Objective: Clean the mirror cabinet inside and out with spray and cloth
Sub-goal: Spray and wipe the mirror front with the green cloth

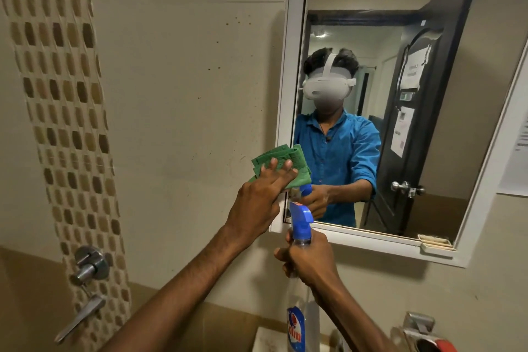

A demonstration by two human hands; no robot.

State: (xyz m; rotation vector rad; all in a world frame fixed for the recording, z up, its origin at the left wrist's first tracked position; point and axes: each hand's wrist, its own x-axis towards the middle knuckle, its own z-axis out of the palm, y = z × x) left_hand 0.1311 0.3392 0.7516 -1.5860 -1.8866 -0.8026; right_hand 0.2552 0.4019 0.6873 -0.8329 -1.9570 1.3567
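My left hand (257,194) presses a folded green cloth (281,164) flat, fingers straight, on the white-framed mirror cabinet's (288,94) left edge. My right hand (310,261) grips the clear, blue-topped spray bottle (300,226) just below.

— What lines the left wall?
— A vertical band of brown mosaic tiles (61,111) runs down the beige wall (183,80), with a chrome wall tap (91,264) and its lever handle (83,316) low on it.
— And far right?
— A printed paper notice (517,157) on the wall; a chrome fixture (418,323) near the bottom edge.
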